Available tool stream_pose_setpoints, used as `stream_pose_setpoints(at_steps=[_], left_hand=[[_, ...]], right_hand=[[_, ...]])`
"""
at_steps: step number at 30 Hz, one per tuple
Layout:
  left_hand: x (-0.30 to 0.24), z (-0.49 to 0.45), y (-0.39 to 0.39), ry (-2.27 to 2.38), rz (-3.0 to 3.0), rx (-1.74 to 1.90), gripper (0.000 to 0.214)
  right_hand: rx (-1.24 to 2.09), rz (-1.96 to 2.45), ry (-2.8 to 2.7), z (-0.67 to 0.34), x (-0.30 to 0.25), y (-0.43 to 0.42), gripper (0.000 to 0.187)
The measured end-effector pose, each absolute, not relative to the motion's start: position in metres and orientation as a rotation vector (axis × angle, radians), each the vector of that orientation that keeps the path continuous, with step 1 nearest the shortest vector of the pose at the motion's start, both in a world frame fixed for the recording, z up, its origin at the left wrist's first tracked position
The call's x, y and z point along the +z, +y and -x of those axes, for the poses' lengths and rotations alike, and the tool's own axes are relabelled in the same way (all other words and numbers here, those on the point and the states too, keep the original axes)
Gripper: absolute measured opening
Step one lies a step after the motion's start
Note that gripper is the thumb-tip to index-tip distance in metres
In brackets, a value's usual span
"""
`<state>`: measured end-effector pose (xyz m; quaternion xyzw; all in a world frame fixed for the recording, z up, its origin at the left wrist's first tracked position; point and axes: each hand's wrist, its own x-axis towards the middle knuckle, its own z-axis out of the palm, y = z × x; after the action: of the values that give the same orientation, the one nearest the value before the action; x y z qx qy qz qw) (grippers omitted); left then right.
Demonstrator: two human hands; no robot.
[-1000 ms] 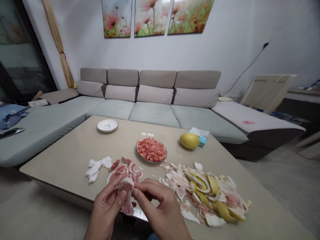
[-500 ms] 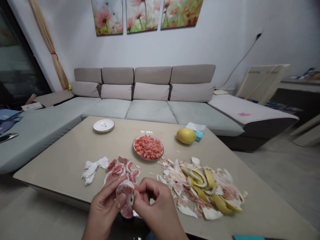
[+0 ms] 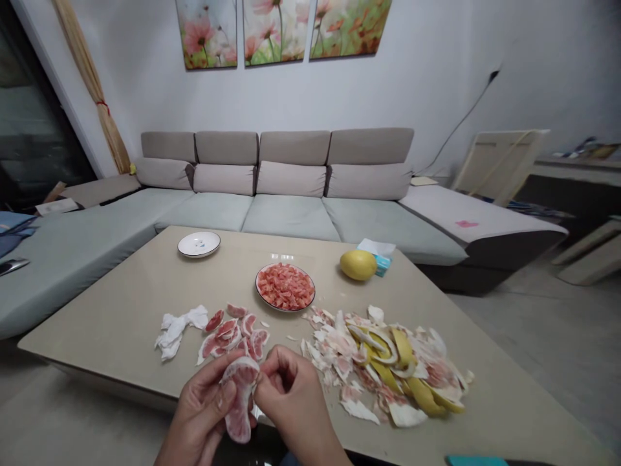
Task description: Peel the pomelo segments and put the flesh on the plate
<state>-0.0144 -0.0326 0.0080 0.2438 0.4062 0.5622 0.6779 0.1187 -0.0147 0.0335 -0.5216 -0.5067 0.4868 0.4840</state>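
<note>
My left hand [image 3: 206,398] is closed around a red pomelo segment [image 3: 239,421], its pale membrane still partly on it, held over the table's near edge. Against the segment's upper right side, my right hand [image 3: 291,391] pinches with thumb and index finger; what lies between the fingertips looks like the segment's edge, mostly hidden. Several unpeeled pomelo segments [image 3: 228,333] lie just beyond my left hand. Past them, a dark-rimmed plate [image 3: 258,294] carries a heap of red pomelo pulp [image 3: 286,285]. To the right of my right hand spreads a pile of pomelo peel and membrane scraps [image 3: 388,369].
A whole yellow pomelo [image 3: 358,265] sits by a blue tissue pack [image 3: 383,264] at the back right. A white plate [image 3: 198,244] is at the back left, crumpled tissue [image 3: 172,333] nearer. Something teal [image 3: 475,461] lies at the near right edge. A sofa [image 3: 286,213] stands behind the table.
The segment has turned in my left hand, so more of its long red face shows. My right hand stays pinched at its edge, and the view has shifted slightly.
</note>
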Motion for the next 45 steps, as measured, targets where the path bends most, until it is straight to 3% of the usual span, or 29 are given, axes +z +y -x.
stream_pose_setpoints(at_steps=[11,17,19,22,27,35,45], left_hand=[[-0.016,0.029,-0.032,0.701,-0.467,1.025,0.037],[-0.017,0.035,-0.014,0.535,-0.353,0.72,0.024],[-0.016,0.032,-0.012,0.513,-0.386,0.692,0.03],[-0.009,0.023,-0.017,0.638,-0.547,0.849,0.042],[0.004,0.006,-0.027,0.914,-0.779,1.042,0.034],[0.006,0.003,-0.026,1.031,-0.942,1.119,0.035],[0.009,0.003,-0.026,1.105,-0.974,1.14,0.035]], right_hand=[[0.945,1.315,-1.388,-0.132,0.015,-0.004,0.009],[1.318,1.197,-1.372,-0.16,0.021,0.003,0.003],[1.451,1.148,-1.343,-0.164,0.024,0.001,0.005],[1.549,1.082,-1.291,-0.164,0.025,-0.003,0.006],[1.569,1.049,-1.202,-0.162,0.021,-0.005,0.005],[1.55,0.949,-1.272,-0.167,0.013,-0.007,0.036],[1.514,1.042,-1.286,-0.171,0.01,-0.01,0.044]])
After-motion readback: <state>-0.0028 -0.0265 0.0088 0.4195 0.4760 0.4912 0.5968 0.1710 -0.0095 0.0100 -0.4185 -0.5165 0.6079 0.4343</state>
